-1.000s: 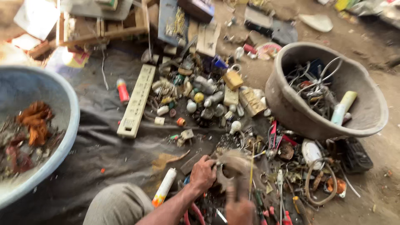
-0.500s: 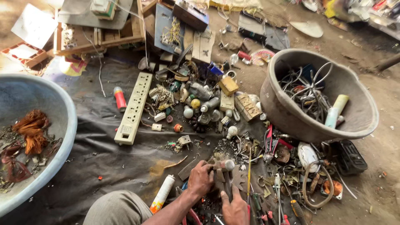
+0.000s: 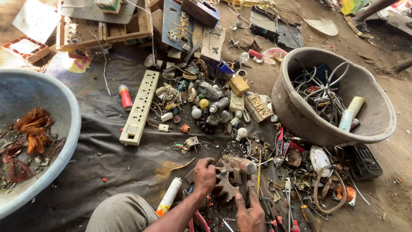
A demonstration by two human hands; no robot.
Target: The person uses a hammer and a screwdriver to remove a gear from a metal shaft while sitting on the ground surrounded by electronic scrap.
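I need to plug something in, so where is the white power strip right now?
In the head view the white power strip lies left of centre on the dark tarp, just right of a red tube, beyond the left hand.

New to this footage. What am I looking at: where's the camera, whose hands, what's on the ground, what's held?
There is no machine here: a person works with two bare hands, and the single camera sits on their head, looking down. The left hand grips a hammer with a worn metal head. The right hand steadies a rusty toothed metal part on the ground; exactly what that part is I cannot tell.

The work surface is a dark plastic sheet spread on dirt. On it lie a long cream power strip, a small red and white tube, a white spray can with an orange base and a heap of bulbs, switches and plugs. To the right stands a grey round tub of tangled wires; to the left, a blue-grey basin holding copper wire scraps.
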